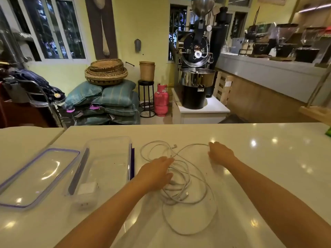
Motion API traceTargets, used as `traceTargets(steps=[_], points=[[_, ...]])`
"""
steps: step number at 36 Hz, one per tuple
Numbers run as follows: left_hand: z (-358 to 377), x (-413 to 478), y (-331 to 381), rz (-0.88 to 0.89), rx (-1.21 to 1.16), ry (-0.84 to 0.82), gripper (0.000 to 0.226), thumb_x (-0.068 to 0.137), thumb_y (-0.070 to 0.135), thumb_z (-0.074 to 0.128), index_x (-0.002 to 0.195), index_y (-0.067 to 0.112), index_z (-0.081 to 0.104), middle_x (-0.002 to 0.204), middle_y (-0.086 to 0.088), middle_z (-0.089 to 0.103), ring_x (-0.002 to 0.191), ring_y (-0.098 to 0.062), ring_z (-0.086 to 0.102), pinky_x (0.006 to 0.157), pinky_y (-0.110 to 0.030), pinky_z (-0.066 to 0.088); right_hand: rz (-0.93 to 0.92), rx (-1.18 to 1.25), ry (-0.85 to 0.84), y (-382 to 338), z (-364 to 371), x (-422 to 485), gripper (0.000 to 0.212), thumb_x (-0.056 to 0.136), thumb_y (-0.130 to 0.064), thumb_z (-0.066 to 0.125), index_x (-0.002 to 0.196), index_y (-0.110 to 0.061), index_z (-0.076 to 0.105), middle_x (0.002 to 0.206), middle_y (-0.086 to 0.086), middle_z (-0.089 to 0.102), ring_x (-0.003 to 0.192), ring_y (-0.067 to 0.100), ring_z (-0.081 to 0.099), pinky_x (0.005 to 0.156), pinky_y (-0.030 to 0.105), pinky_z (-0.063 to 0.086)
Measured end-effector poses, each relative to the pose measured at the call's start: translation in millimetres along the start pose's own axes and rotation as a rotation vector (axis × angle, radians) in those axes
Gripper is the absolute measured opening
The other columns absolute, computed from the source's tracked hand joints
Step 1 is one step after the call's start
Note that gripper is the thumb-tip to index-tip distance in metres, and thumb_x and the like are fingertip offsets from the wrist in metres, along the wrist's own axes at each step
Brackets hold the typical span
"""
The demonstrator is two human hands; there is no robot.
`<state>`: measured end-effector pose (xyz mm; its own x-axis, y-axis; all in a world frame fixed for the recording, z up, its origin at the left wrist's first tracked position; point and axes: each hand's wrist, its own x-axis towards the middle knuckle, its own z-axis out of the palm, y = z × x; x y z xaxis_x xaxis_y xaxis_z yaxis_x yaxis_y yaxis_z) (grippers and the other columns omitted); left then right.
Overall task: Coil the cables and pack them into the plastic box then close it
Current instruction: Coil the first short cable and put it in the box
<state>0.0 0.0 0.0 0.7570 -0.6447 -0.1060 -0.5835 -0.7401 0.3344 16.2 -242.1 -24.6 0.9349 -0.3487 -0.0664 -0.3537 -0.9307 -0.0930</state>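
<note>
A glossy white counter (250,176) carries a clear, rectangular plastic box (107,161), open, its purple-rimmed lid (38,176) lying just left. Right of the box, thin white cables (186,178) sprawl in loose tangled loops, not yet coiled. The left hand (155,173) rests open on them; the right hand (221,153) pinches 1 far loop. Next, likely, separating strands.

Behind the counter: coffee roaster (196,56) at 12 o'clock, pink gas cylinder (161,100) beside it, baskets (106,71) on sacks (114,99) at 11.
</note>
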Motion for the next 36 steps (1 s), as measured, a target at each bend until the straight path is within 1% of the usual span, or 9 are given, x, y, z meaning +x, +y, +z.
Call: traceTargets(steps=[9,14,19,21,24,27,31,34,36], points=[[-4,22,-2,-0.015,-0.114,0.008,0.049,0.093,0.031,0.043,0.140,0.024,0.029,0.149,0.000,0.033,0.133,-0.019,0.036,0.107,-0.035,0.034,0.096,-0.078,0.113,10,10,2,0.022,0.091,-0.005,0.037,0.108,-0.004,0.050,0.112,0.011,0.052,0.105,0.026,0.051,0.083,0.032,0.045],[-5,29,-1,-0.027,-0.201,0.030,0.046,0.092,0.030,0.045,0.137,0.021,0.036,0.145,-0.002,0.040,0.130,-0.021,0.040,0.107,-0.035,0.036,0.122,-0.013,0.116,10,3,6,0.008,0.088,-0.002,0.045,0.086,-0.009,0.047,0.073,0.001,0.044,0.079,0.019,0.050,0.072,0.026,0.042],[-10,36,7,-0.037,-0.454,0.085,0.039,0.092,0.025,0.047,0.130,0.014,0.047,0.135,-0.006,0.050,0.121,-0.020,0.048,0.097,-0.027,0.038,0.129,0.210,0.191,7,-19,5,0.017,0.091,-0.001,0.041,0.100,0.004,0.054,0.101,0.021,0.062,0.085,0.031,0.058,0.077,0.035,0.048],[-15,39,11,-0.043,-0.604,0.110,0.035,0.092,0.022,0.046,0.125,0.011,0.052,0.130,-0.008,0.054,0.118,-0.020,0.050,0.095,-0.028,0.039,0.105,0.295,0.261,3,-34,4,0.018,0.092,-0.004,0.042,0.102,0.005,0.054,0.105,0.024,0.063,0.086,0.033,0.059,0.072,0.034,0.045],[-27,44,22,-0.090,-0.942,0.085,0.028,0.093,0.021,0.043,0.113,0.008,0.057,0.112,-0.010,0.059,0.099,-0.019,0.057,0.080,-0.029,0.046,0.000,0.423,0.398,-11,-62,-6,0.020,0.091,-0.007,0.044,0.102,0.006,0.056,0.101,0.024,0.063,0.086,0.033,0.057,0.071,0.035,0.043],[-41,51,33,-0.130,-1.183,0.074,0.036,0.095,0.028,0.038,0.117,0.003,0.053,0.113,-0.010,0.057,0.099,-0.023,0.058,0.079,-0.028,0.048,-0.161,0.521,0.523,-33,-88,-28,0.019,0.089,-0.009,0.050,0.098,0.006,0.059,0.095,0.022,0.065,0.087,0.034,0.059,0.081,0.042,0.049],[-64,56,42,-0.092,-1.445,0.080,0.048,0.095,0.038,0.033,0.121,0.002,0.048,0.113,-0.012,0.058,0.101,-0.023,0.058,0.078,-0.032,0.049,-0.379,0.618,0.600,-62,-101,-58,0.015,0.086,-0.011,0.058,0.090,0.002,0.063,0.078,0.010,0.060,0.072,0.022,0.056,0.070,0.030,0.049],[-78,55,42,0.011,-1.513,0.067,0.038,0.095,0.037,0.034,0.093,0.007,0.057,0.078,-0.002,0.069,0.073,-0.012,0.065,0.067,-0.026,0.052,-0.492,0.664,0.629,-77,-96,-70,0.010,0.083,-0.009,0.063,0.086,0.000,0.063,0.075,0.009,0.061,0.068,0.021,0.056,0.062,0.024,0.047],[-83,51,42,0.046,-1.519,0.078,0.031,0.095,0.028,0.039,0.081,0.006,0.056,0.062,0.001,0.065,0.055,-0.008,0.063,0.055,-0.021,0.052,-0.546,0.705,0.628,-83,-89,-74,0.009,0.080,-0.008,0.065,0.086,-0.001,0.064,0.077,0.012,0.065,0.066,0.022,0.059,0.062,0.025,0.050]])
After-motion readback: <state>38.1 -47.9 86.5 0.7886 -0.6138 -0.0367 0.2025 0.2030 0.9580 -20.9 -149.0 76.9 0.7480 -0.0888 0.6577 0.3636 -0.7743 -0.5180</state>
